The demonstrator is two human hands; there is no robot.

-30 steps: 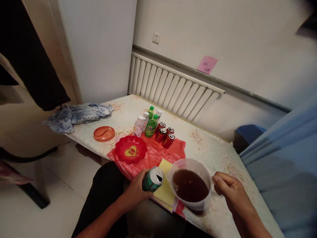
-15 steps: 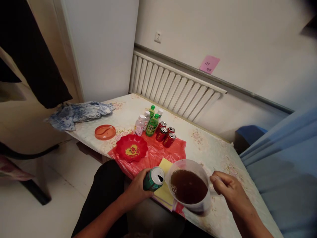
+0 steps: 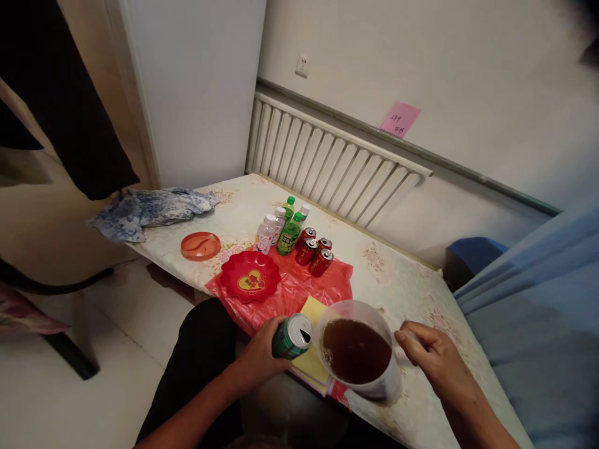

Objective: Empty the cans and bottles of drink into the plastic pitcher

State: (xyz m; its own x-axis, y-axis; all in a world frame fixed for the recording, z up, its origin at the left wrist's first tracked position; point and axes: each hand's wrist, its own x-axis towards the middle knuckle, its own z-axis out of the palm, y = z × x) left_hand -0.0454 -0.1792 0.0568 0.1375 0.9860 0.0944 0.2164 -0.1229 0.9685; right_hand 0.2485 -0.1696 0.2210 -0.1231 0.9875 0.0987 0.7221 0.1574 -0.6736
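My left hand [image 3: 259,358] is wrapped round a green drink can [image 3: 286,340], whose top shows an open mouth hole. The can leans slightly to the right, close to the rim of a clear plastic measuring jug [image 3: 393,380]. Dark brown liquid [image 3: 358,352] with a few bubbles at its left edge fills much of the jug. My right hand [image 3: 428,349] grips the jug by its handle, which my fingers partly hide. Beneath the can and jug lie yellow sheets [image 3: 312,369] on a red plastic bag [image 3: 304,290].
A red scalloped plate [image 3: 229,277] rests on the bag. Behind it stand several red cans [image 3: 321,263], green-capped bottles [image 3: 289,237] and white-capped bottles [image 3: 264,237]. An orange round dish [image 3: 200,254] and a blue-white cloth [image 3: 159,212] lie left on the floral-covered table [image 3: 407,280].
The view has shifted slightly. Both hands keep hold of the can and the jug, almost in the same place.
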